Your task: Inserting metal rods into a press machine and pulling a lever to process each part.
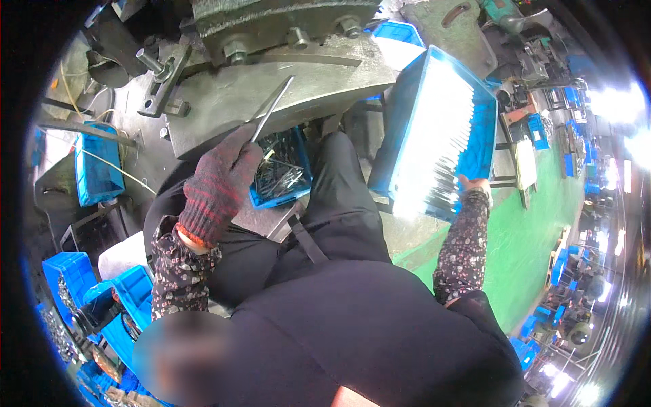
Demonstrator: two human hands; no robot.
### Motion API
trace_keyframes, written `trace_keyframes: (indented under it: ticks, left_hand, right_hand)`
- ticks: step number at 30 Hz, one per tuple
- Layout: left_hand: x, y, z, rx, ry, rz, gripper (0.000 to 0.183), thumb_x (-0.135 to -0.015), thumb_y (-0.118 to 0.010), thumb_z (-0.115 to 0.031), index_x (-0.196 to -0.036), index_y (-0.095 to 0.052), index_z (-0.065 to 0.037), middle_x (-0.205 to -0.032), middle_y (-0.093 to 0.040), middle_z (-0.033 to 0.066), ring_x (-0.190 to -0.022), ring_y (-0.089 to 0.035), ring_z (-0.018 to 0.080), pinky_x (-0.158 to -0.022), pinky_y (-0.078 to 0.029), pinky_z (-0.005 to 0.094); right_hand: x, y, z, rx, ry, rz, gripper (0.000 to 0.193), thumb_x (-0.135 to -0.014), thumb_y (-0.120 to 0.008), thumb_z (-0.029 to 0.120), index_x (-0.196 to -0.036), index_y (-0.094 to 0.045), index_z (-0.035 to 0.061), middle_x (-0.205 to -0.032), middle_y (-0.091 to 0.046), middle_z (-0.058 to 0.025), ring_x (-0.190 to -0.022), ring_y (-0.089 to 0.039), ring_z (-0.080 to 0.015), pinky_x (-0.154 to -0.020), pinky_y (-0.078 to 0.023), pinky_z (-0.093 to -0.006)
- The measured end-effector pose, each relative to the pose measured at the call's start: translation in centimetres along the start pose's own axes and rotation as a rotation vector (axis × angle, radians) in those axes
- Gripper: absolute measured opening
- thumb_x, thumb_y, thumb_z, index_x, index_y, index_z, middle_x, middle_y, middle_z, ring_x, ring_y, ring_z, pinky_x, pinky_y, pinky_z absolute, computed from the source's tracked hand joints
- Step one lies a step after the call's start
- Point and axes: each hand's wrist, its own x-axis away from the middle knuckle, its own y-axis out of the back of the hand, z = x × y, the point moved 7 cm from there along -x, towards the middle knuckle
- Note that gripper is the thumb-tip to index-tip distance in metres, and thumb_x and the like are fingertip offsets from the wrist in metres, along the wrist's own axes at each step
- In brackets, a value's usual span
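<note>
My left hand [220, 176], in a dark grey and red knitted glove, is closed on a slim, pointed metal strip [277, 105] that slants up over the edge of a steel machine bed [285, 88]. Below that hand, a small blue bin [278, 200] holds dark, thin metal parts [281, 178]. My bare right hand [476, 183] is at the near right corner of a large tilted blue crate [400, 102]. Bright, glaring rows of metal pieces [434, 136] fill the crate. The right fingers look bent at the ends of the pieces; what they grip is hidden.
A heavy steel block with bolts [291, 37] stands over the machine bed. A bolted clamp [163, 74] sits to its left. More blue bins [98, 163] stand at the left and lower left [129, 292]. Green floor [522, 251] stretches to the right, with machines and bins beyond.
</note>
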Motion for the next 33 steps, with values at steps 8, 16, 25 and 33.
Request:
trace_keyframes:
  ticks: [8, 16, 25, 33]
  left_hand:
    - [-0.7, 0.4, 0.0, 0.016, -0.080, -0.035, 0.036, -0.091, -0.055, -0.021, -0.121, -0.056, -0.001, -0.093, -0.064, 0.0148, -0.083, -0.061, 0.0210, -0.079, -0.048, 0.0323]
    - [-0.6, 2.0, -0.9, -0.029, -0.260, -0.061, 0.038, -0.089, -0.054, -0.019, -0.122, -0.055, 0.001, -0.096, -0.062, 0.0148, -0.075, -0.061, 0.0212, -0.070, -0.050, 0.0316]
    - [-1.3, 2.8, -0.4, -0.014, -0.016, -0.143, 0.033, -0.090, -0.053, -0.015, -0.121, -0.056, -0.002, -0.109, -0.061, 0.0180, -0.091, -0.063, 0.0283, -0.080, -0.050, 0.0357]
    - [-2.3, 3.0, -5.3, -0.668, -0.498, -0.252, 0.024, -0.086, -0.054, -0.012, -0.109, -0.057, -0.006, -0.099, -0.061, 0.0166, -0.093, -0.063, 0.0306, -0.079, -0.050, 0.0409]
  right_hand:
    - [0.4, -1.7, 0.1, -0.211, 0.012, 0.067, 0.047, -0.069, -0.081, 0.041, -0.094, -0.072, 0.0015, -0.091, -0.071, -0.0170, -0.085, -0.069, -0.0270, -0.080, -0.052, -0.0401]
    - [-1.2, -3.1, -0.7, -0.558, -0.007, 0.041, 0.054, -0.068, -0.084, 0.033, -0.102, -0.068, -0.0052, -0.098, -0.070, -0.0166, -0.087, -0.067, -0.0255, -0.084, -0.052, -0.0380]
    - [-3.1, 7.4, 5.7, -1.137, 0.648, 0.055, 0.014, -0.081, -0.076, 0.014, -0.080, -0.063, 0.0086, -0.068, -0.064, -0.0048, -0.056, -0.060, -0.0140, -0.051, -0.048, -0.0275]
    - [-1.0, 14.5, 20.4, -1.568, 0.713, 0.244, 0.015, -0.087, -0.069, 0.011, -0.079, -0.062, 0.0012, -0.075, -0.063, -0.0054, -0.068, -0.058, -0.0138, -0.060, -0.046, -0.0248]
